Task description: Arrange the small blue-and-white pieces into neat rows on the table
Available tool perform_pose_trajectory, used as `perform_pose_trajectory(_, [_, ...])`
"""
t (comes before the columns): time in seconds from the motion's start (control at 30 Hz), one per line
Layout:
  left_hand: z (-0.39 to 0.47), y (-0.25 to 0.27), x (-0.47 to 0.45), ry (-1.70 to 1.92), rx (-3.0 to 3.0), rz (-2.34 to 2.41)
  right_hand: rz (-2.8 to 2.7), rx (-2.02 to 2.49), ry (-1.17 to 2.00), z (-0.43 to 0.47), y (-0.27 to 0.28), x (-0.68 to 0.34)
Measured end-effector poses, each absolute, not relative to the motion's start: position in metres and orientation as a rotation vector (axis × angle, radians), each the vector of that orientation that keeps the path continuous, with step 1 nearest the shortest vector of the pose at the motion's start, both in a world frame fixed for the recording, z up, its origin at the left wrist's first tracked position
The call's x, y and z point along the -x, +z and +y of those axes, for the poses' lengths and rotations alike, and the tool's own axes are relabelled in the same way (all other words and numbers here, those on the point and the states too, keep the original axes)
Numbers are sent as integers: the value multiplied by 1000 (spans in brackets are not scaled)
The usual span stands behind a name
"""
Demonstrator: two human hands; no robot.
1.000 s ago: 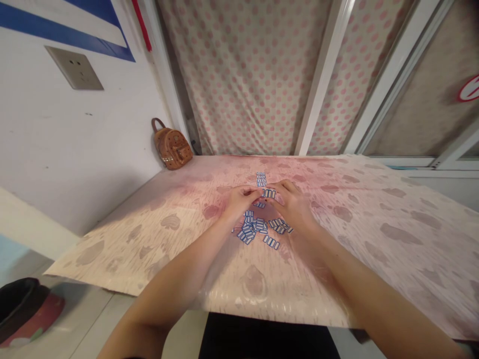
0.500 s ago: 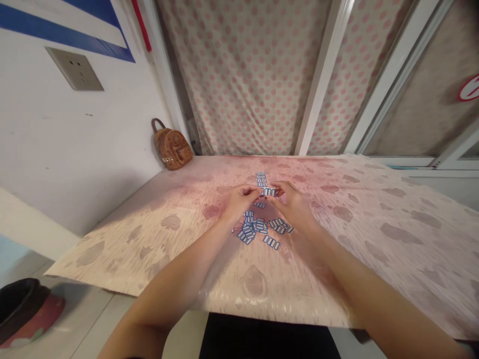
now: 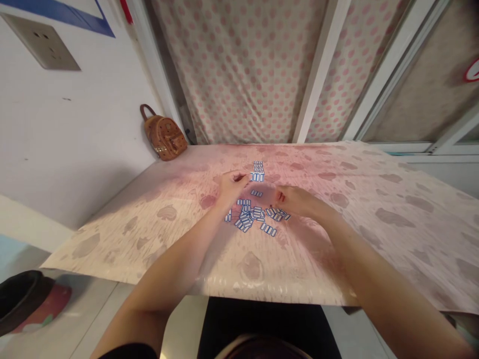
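Between the thumb and fingers of my left hand (image 3: 235,183) is the left end of a small blue-and-white barred piece (image 3: 257,177). Just beyond it, similar pieces stand in a small block (image 3: 258,165). My right hand (image 3: 294,199) is at the right, its fingers curled in with red nails showing; whether anything is in them is hidden. Near its fingertips lie a few overlapping barred pieces (image 3: 277,214). A loose heap of the same pieces (image 3: 247,218) spreads between my forearms, and a single piece (image 3: 256,193) lies between the heap and my left hand.
A patterned tablecloth (image 3: 149,214) covers the table. At the back left, a small brown backpack (image 3: 165,137) leans against the wall. A dotted curtain (image 3: 239,75) hangs behind the far edge. On the floor at left stands a dark-rimmed pot (image 3: 41,299).
My right hand has let go of the barred piece and moved right and nearer to me. My left hand keeps it beside the block. The view has tilted down slightly.
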State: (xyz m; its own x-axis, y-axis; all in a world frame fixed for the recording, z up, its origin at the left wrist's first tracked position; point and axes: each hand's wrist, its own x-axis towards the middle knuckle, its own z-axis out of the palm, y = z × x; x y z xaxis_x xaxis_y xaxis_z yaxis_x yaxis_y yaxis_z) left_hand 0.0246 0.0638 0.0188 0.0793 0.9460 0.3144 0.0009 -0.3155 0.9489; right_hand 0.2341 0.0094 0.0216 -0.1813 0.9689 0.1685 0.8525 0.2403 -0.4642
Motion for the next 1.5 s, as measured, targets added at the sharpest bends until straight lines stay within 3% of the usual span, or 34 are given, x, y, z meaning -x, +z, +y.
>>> perform_pose_trajectory(0.37, [67,16,-25,1346,-1525,999,-2427,1692,514,-3,38,-224])
perform_pose_trajectory(0.87, [65,21,-22,1351,-1546,1004,-1932,1623,483,28,9,-242])
perform_pose_trajectory(1.23, [66,21,-23,1394,-1572,1020,-1869,1658,129,22,18,-243])
perform_pose_trajectory(1.5, [67,22,-22,1391,-1571,1009,-2381,1082,628,5,23,-210])
